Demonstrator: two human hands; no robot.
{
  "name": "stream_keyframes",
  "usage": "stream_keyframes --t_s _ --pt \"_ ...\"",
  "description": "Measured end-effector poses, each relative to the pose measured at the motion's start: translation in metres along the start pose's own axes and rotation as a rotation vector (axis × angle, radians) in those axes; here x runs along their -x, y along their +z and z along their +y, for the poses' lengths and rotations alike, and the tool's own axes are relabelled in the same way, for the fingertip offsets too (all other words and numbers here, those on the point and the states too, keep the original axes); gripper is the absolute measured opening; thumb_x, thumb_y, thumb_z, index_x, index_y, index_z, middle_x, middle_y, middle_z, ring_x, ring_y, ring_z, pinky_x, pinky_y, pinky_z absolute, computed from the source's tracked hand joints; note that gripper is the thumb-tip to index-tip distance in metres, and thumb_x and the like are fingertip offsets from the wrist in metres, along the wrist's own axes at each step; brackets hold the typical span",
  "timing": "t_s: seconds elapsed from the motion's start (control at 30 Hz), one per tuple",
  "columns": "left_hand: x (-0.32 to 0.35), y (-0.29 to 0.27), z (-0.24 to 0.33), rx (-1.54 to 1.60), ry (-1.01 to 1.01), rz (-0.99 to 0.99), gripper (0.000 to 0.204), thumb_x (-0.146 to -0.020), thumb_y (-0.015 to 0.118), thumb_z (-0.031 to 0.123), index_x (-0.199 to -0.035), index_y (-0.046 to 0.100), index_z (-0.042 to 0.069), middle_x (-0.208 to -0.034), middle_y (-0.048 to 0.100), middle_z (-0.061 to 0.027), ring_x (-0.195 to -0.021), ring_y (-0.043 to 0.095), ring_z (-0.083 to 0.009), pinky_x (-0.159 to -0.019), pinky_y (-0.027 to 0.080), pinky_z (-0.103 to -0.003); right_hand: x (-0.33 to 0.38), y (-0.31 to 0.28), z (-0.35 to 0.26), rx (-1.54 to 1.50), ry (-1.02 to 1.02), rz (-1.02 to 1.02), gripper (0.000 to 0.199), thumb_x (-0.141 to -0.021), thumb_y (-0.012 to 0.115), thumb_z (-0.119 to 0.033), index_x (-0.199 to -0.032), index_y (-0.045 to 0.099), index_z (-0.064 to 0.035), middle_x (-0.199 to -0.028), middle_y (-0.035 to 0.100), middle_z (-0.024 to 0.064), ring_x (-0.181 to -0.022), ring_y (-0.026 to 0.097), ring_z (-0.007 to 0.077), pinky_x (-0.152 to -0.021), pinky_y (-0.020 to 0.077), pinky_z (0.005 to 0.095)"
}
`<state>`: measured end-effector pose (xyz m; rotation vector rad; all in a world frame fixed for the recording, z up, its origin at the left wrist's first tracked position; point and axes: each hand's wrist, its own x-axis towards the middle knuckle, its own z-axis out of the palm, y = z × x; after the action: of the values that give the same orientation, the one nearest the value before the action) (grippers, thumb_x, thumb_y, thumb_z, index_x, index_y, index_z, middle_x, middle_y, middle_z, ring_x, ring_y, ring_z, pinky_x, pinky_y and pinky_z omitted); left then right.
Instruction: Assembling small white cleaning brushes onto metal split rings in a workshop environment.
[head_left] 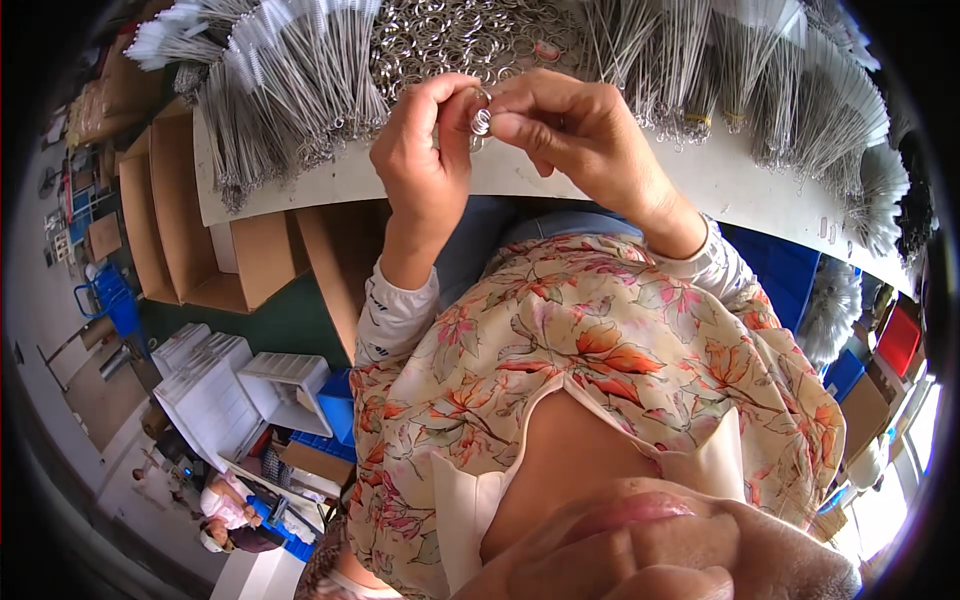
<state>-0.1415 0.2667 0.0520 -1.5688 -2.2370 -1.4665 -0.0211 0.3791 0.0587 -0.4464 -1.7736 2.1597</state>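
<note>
Over the near edge of the worktable, my left hand (pixel 425 160) and my right hand (pixel 590 140) meet at the fingertips. Between them are a few small shiny metal rings (pixel 482 122), seemingly linked or stacked together. My left thumb and forefinger pinch them from one side, and the fingers of my right hand close on them from the other. How exactly the rings join is too small to tell. Just beyond my hands lies a heap of loose metal rings (pixel 450 40).
Bundles of thin wire brushes with white bristle ends (pixel 300 80) lie left of the heap, and more wire brushes (pixel 690 70) lie right. The white tabletop (pixel 560 185) borders my lap. Cardboard boxes (pixel 190 215) stand at left, near grey crates (pixel 215 390). Another person (pixel 225 505) sits farther off.
</note>
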Motion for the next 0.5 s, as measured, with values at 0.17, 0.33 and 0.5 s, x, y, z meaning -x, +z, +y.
stream_keyframes --t_s 0.17,0.33,0.5 --pt "0.002 0.002 0.006 1.126 -0.668 0.059 0.013 -0.089 0.057 0.003 -0.101 0.059 -0.001 -0.087 0.062 -0.0025 -0.074 0.061 -0.0100 -0.065 0.048 -0.020 -0.001 0.002 -0.001 0.108 -0.278 -0.009 0.012 -0.084 0.065 -0.010 -0.092 0.065 0.0003 -0.090 0.062 0.0045 -0.081 0.059 0.0092 -0.065 0.0484 0.0226" --pt "-0.002 -0.020 0.003 0.363 -0.135 0.027 0.018 -0.083 0.055 -0.009 -0.097 0.062 0.001 -0.090 0.062 -0.0057 -0.075 0.061 -0.0129 -0.063 0.050 -0.025 -0.006 0.008 -0.010 -0.089 -0.097 -0.106 0.015 -0.086 0.063 -0.010 -0.094 0.064 0.0018 -0.101 0.061 0.0060 -0.068 0.056 0.0071 -0.056 0.0450 0.0203" --pt "-0.005 -0.035 0.015 0.865 -0.412 -0.047 0.020 -0.086 0.051 -0.005 -0.103 0.059 0.000 -0.090 0.062 -0.0052 -0.084 0.059 -0.0112 -0.071 0.047 -0.024 -0.005 0.012 -0.031 0.086 -0.141 -0.101 0.008 -0.085 0.061 -0.005 -0.088 0.063 0.0024 -0.098 0.060 0.0082 -0.069 0.055 0.0095 -0.053 0.0441 0.0209"
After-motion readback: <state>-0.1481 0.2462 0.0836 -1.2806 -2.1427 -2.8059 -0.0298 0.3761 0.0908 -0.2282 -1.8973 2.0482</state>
